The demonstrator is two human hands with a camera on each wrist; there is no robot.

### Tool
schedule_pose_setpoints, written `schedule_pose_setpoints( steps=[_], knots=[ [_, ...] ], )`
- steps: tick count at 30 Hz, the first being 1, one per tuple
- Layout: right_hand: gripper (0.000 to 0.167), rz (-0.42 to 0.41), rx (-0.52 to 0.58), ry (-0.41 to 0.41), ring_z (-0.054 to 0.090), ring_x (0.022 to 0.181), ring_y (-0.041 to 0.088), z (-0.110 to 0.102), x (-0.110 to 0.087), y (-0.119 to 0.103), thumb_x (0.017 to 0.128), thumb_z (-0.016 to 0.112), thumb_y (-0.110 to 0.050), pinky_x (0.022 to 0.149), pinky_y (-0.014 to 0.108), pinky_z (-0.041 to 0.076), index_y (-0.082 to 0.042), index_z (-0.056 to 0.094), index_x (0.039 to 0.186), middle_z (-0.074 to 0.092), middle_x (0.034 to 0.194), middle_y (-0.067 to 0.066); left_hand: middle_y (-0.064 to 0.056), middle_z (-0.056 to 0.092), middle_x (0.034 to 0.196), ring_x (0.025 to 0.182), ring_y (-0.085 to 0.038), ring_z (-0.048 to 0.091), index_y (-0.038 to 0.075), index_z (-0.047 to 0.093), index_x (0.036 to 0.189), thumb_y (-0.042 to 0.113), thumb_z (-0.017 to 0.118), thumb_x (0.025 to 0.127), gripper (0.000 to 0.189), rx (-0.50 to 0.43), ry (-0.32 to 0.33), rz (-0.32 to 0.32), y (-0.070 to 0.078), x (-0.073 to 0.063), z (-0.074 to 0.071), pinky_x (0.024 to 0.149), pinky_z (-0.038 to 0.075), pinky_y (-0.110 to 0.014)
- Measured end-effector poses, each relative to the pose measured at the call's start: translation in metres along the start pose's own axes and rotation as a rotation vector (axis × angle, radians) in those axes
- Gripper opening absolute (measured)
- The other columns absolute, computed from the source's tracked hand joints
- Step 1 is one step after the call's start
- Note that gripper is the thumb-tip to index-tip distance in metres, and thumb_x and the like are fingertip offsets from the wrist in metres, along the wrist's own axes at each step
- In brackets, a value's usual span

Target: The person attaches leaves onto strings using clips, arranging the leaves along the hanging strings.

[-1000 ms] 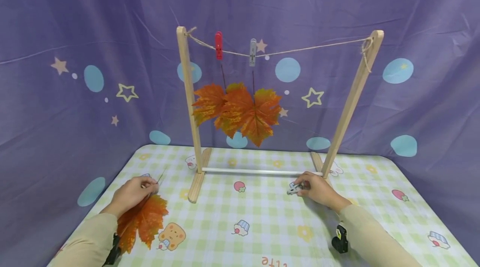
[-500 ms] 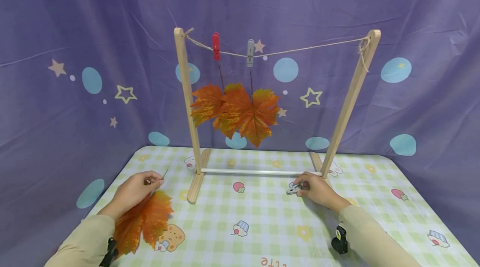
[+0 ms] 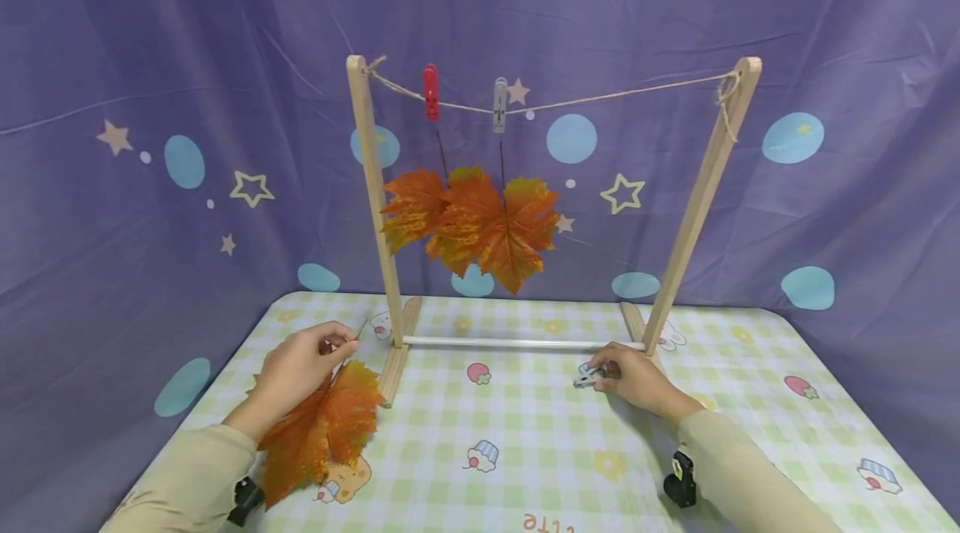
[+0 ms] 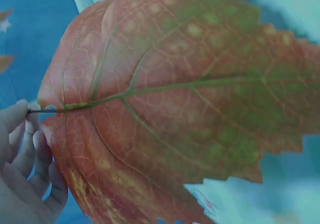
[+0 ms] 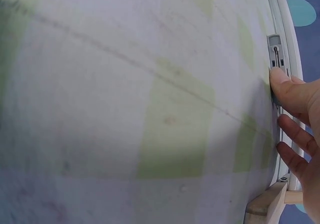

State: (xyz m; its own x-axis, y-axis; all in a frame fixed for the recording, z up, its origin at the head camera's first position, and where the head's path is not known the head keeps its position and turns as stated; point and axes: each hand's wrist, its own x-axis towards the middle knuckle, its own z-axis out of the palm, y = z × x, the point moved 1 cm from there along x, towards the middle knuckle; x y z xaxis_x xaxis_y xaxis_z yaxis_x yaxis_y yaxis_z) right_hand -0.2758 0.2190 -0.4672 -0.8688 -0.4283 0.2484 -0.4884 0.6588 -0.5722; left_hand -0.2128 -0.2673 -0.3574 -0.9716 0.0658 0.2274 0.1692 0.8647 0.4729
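Observation:
An orange artificial maple leaf (image 3: pixel 330 425) hangs by its thin stem from my left hand (image 3: pixel 300 366), pinched between thumb and fingertips. The left wrist view shows the leaf (image 4: pixel 165 99) spread wide, with the left hand (image 4: pixel 27 169) at its stem end. Low over the table, my right hand (image 3: pixel 637 379) pinches a grey clothespin (image 3: pixel 588 376). That clothespin (image 5: pixel 274 49) shows between thumb and fingers of the right hand (image 5: pixel 300 114) in the right wrist view. On the string, a red clothespin (image 3: pixel 431 93) and a grey clothespin (image 3: pixel 500 105) each hold a leaf by the stem.
A wooden frame with a left post (image 3: pixel 375 200) and a right post (image 3: pixel 701 208) carries the sagging string (image 3: pixel 622 94). A white rod (image 3: pixel 517 343) joins the posts near their feet. The checkered tablecloth (image 3: pixel 540 433) covers the table; a purple curtain (image 3: pixel 637 8) stands behind.
My left hand has moved right and slightly up with the leaf, which now overlaps the frame's left foot. The right hand stays in place with its clothespin.

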Motion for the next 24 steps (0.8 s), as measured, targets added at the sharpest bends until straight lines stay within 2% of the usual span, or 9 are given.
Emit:
schedule_pose_setpoints(
  steps=[8,14,24],
  knots=[
    [0.022,-0.018,-0.007,0.017,0.054,0.077,0.013,0.002,-0.001,0.001,0.08,0.082,-0.008,0.068,0.03,0.046,-0.01,0.072,0.099,0.063,0.096,-0.002,0.004,0.07,0.092,0.071,-0.011,0.058,0.022,0.071,0.108,0.039,0.066,0.096,0.022,-0.065,0.027,0.036,0.034,0.0,0.009,0.053,0.041,-0.034],
    [0.022,-0.04,-0.011,0.042,0.053,0.076,0.01,0.003,-0.002,0.002,0.078,0.082,-0.006,0.067,0.029,0.046,-0.009,0.072,0.097,0.063,0.093,-0.002,0.008,0.066,0.084,0.066,-0.011,0.055,0.023,0.07,0.104,0.037,0.068,0.094,0.017,-0.088,0.06,0.096,0.054,0.002,0.014,0.053,0.041,-0.033],
    [0.021,0.01,-0.008,0.025,0.055,0.078,0.012,0.001,-0.001,0.0,0.08,0.082,-0.007,0.07,0.03,0.047,-0.011,0.072,0.097,0.063,0.094,-0.003,0.011,0.058,0.073,0.061,-0.012,0.048,0.025,0.072,0.1,0.03,0.071,0.093,0.009,-0.148,0.145,0.194,0.083,0.007,0.023,0.054,0.038,-0.031]
  ],
)
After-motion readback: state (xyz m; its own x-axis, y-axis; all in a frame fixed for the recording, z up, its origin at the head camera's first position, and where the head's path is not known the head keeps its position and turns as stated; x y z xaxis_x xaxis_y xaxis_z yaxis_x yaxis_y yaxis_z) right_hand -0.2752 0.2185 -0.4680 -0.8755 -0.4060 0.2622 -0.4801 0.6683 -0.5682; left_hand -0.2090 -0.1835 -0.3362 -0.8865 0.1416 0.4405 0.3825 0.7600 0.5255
